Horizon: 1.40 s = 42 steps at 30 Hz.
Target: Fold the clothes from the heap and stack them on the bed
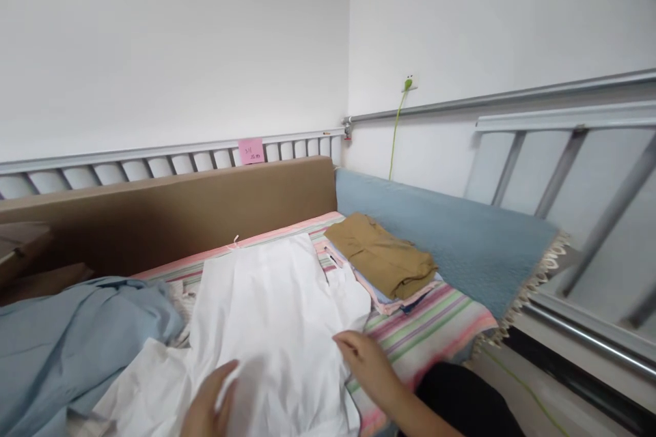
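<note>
A white shirt-like garment [261, 307] lies spread over the striped bed cover, wrinkled, with its lower part running out of view. My left hand [210, 403] is over its near part, thumb and index finger apart, slightly blurred; no cloth shows in its grasp. At the garment's right edge, my right hand [366, 363] has its fingers bent together against the white cloth. Its fingertips are partly hidden. Just beyond that hand sits a stack of folded clothes, with brown folded trousers [379, 252] on top and pink and blue layers beneath.
Crumpled blue-grey cloth [87, 334] heaps up at the left. A brown padded board [230, 201] borders the back, and a blue padded cover [441, 225] borders the right. The striped cover [420, 328] shows near the bed's right edge. A radiator [192, 164] bears a pink note [251, 151].
</note>
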### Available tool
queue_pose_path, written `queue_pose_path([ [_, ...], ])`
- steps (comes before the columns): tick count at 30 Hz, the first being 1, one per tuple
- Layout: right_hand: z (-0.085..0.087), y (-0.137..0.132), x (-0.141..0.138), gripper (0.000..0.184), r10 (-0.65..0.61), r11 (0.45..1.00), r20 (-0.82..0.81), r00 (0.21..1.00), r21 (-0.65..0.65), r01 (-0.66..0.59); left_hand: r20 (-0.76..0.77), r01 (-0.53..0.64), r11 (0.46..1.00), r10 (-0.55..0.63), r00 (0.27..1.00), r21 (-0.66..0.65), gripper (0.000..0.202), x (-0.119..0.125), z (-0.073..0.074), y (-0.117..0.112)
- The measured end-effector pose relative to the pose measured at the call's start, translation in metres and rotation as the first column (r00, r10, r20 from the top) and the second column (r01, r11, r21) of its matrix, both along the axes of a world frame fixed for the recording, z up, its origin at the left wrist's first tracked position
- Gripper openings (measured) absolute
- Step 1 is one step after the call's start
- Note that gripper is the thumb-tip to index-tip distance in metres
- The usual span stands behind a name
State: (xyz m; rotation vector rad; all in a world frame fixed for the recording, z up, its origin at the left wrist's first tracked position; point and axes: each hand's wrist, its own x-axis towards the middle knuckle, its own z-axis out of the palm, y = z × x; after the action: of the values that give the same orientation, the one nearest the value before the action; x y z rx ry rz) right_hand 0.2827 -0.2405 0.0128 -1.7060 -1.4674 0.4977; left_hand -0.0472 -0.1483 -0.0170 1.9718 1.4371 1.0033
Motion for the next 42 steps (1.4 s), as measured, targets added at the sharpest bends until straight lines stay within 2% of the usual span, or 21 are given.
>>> queue_pose_path([
  [1,0.003,0.006,-0.018,0.033,0.051,0.999,0.032,0.998,0.010,-0.051,-0.036,0.111,0.993,-0.112,0.993,-0.030,0.039,0.023,-0.002,0.005],
  [3,0.003,0.019,-0.050,0.036,0.160,0.987,0.126,0.979,-0.010,-0.160,-0.171,0.188,0.977,-0.203,0.964,-0.100,0.041,0.049,-0.011,0.021],
  [5,-0.003,0.032,-0.067,0.038,0.276,0.961,0.223,0.935,-0.064,-0.268,-0.363,0.120,0.981,-0.167,0.917,-0.150,0.044,0.047,-0.022,0.039],
  [7,-0.010,0.048,-0.060,0.040,0.351,0.935,0.291,0.890,-0.168,-0.313,-0.549,-0.008,0.992,-0.064,0.833,-0.128,0.045,0.024,-0.029,0.057],
  [8,-0.013,0.058,-0.049,0.040,0.356,0.928,0.328,0.875,-0.237,-0.289,-0.618,-0.074,0.992,-0.005,0.786,-0.102,0.046,0.011,-0.032,0.064],
  [10,-0.017,0.080,-0.017,0.041,0.288,0.927,0.440,0.851,-0.353,-0.131,-0.703,-0.198,0.978,0.098,0.704,-0.063,0.046,-0.010,-0.032,0.073],
  [13,-0.022,0.110,0.016,0.044,0.099,0.922,0.616,0.781,-0.352,0.161,-0.740,-0.315,0.947,0.169,0.651,-0.061,0.044,-0.016,-0.028,0.074],
  [15,-0.029,0.120,0.015,0.045,0.096,0.946,0.654,0.750,-0.295,0.136,-0.741,-0.344,0.937,0.187,0.645,-0.062,0.044,-0.009,-0.025,0.072],
  [17,-0.042,0.125,0.003,0.044,0.245,0.959,0.641,0.727,-0.269,-0.087,-0.731,-0.373,0.926,0.221,0.646,-0.050,0.045,-0.005,-0.023,0.070],
  [19,-0.057,0.132,-0.003,0.044,0.360,0.932,0.617,0.700,-0.267,-0.244,-0.713,-0.391,0.919,0.247,0.656,-0.041,0.045,-0.007,-0.023,0.070],
  [20,-0.065,0.139,-0.001,0.044,0.346,0.937,0.618,0.706,-0.265,-0.228,-0.705,-0.400,0.916,0.262,0.659,-0.034,0.044,-0.011,-0.022,0.070],
  [23,-0.079,0.168,0.020,0.046,0.125,0.977,0.678,0.725,-0.210,0.028,-0.698,-0.426,0.905,0.300,0.651,-0.009,0.042,-0.021,-0.019,0.068],
  [26,-0.077,0.184,0.025,0.046,0.021,0.972,0.694,0.719,-0.183,0.148,-0.707,-0.455,0.891,0.321,0.630,0.000,0.044,-0.022,-0.011,0.064],
  [28,-0.071,0.175,0.007,0.045,0.079,0.978,0.677,0.732,-0.196,0.075,-0.695,-0.461,0.887,0.320,0.644,-0.019,0.045,-0.018,-0.005,0.061],
  [30,-0.066,0.157,-0.019,0.044,0.278,0.959,0.634,0.721,-0.222,-0.174,-0.661,-0.433,0.899,0.288,0.692,-0.062,0.046,-0.014,-0.002,0.056],
  [32,-0.065,0.143,-0.040,0.045,0.500,0.862,0.571,0.652,-0.253,-0.439,-0.611,-0.350,0.929,0.208,0.764,-0.122,0.048,-0.013,-0.002,0.050],
  [33,-0.064,0.142,-0.046,0.045,0.550,0.828,0.550,0.628,-0.262,-0.496,-0.586,-0.299,0.942,0.157,0.795,-0.154,0.048,-0.014,-0.003,0.047],
  [35,-0.063,0.153,-0.049,0.045,0.523,0.850,0.556,0.646,-0.282,-0.445,-0.541,-0.228,0.951,0.081,0.837,-0.210,0.047,-0.019,-0.005,0.044],
  [38,-0.061,0.187,-0.044,0.047,0.376,0.924,0.630,0.679,-0.313,-0.221,-0.386,-0.219,0.939,0.105,0.917,-0.265,0.041,-0.029,-0.001,0.045],
  [40,-0.055,0.200,-0.046,0.048,0.341,0.929,0.653,0.676,-0.344,-0.136,-0.244,-0.210,0.934,0.140,0.960,-0.290,0.038,-0.034,0.008,0.049],
  [42,-0.042,0.194,-0.055,0.049,0.396,0.900,0.604,0.691,-0.406,-0.162,-0.133,-0.177,0.934,0.142,0.981,-0.309,0.037,-0.035,0.020,0.052],
])
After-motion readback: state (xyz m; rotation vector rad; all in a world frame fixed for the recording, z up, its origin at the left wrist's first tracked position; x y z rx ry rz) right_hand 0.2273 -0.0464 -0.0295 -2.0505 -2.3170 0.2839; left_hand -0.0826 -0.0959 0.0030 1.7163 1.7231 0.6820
